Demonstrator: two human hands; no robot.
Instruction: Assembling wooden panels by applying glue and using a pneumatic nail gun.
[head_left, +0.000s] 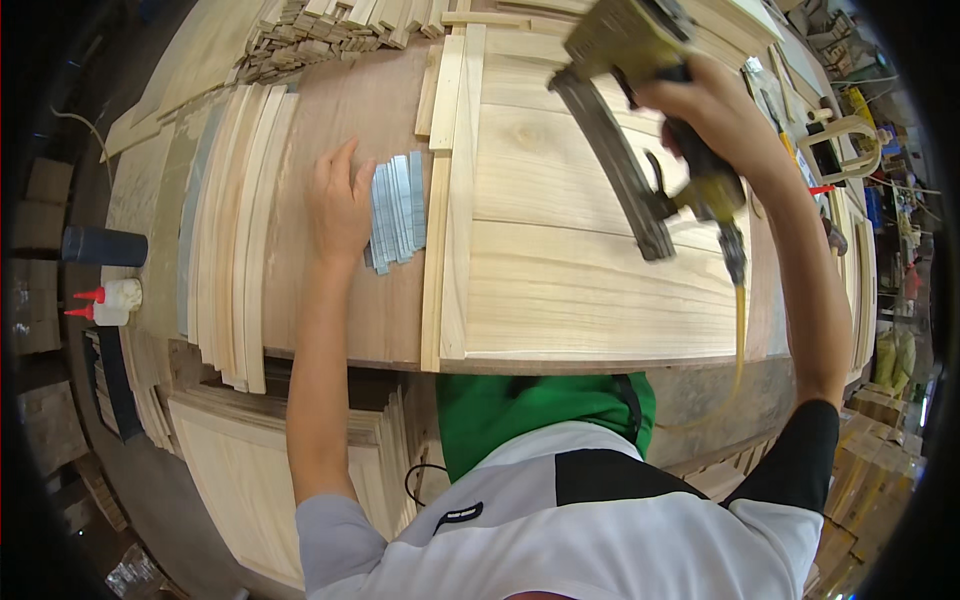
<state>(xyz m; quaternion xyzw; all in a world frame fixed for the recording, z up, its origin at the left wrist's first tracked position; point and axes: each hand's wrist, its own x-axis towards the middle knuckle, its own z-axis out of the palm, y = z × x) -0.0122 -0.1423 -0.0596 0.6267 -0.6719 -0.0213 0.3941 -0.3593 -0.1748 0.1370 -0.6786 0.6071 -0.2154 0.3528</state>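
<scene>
In my right hand [715, 115] is a pneumatic nail gun [620, 165], gripped by its handle and raised above the bench, its long magazine slanting down. A yellow air hose [740, 320] hangs from its fitting. My left hand [342, 205] lies with fingers apart beside a pile of silvery nail strips [398, 212], at the pile's left edge. Whether it touches the strips I cannot tell. Right of the strips, narrow wooden battens [455, 200] run along the left side of a pale wooden panel [590, 290] on the bench, below the gun.
Long wooden slats [240, 240] lie to the left. Small wood pieces [330, 35] are heaped at the far left. Red-capped glue bottles [120, 300] and a dark cylinder [105, 246] sit at the left edge. More panels [270, 470] stand below the bench. Tools and a clamp-like frame [850, 145] are at right.
</scene>
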